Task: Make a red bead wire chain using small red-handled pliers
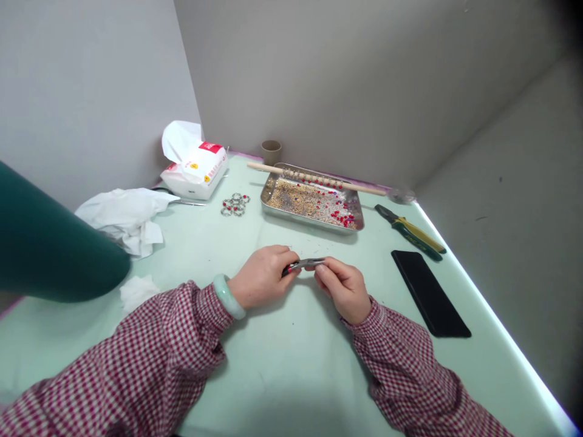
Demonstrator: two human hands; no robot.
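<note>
My left hand (264,274) is closed around the dark and red handles of small pliers (306,263), whose metal jaws point right. At the tips of those jaws, my right hand (345,287) pinches with thumb and forefinger; whatever lies between them is too small to make out. Behind the hands stands a metal tray (310,227) of gold, clear and red beads. Across its back rests a wooden stick (314,178) strung with wire rings and red beads. Several finished-looking rings (235,205) with red beads lie left of the tray.
Green-and-yellow pliers (412,233) and a black flat pad (430,293) lie on the right. A tissue pack (195,164), a crumpled white cloth (122,215) and scissors (189,202) are at the left, near a large dark green cylinder (54,243). A small cup (271,152) stands behind the tray.
</note>
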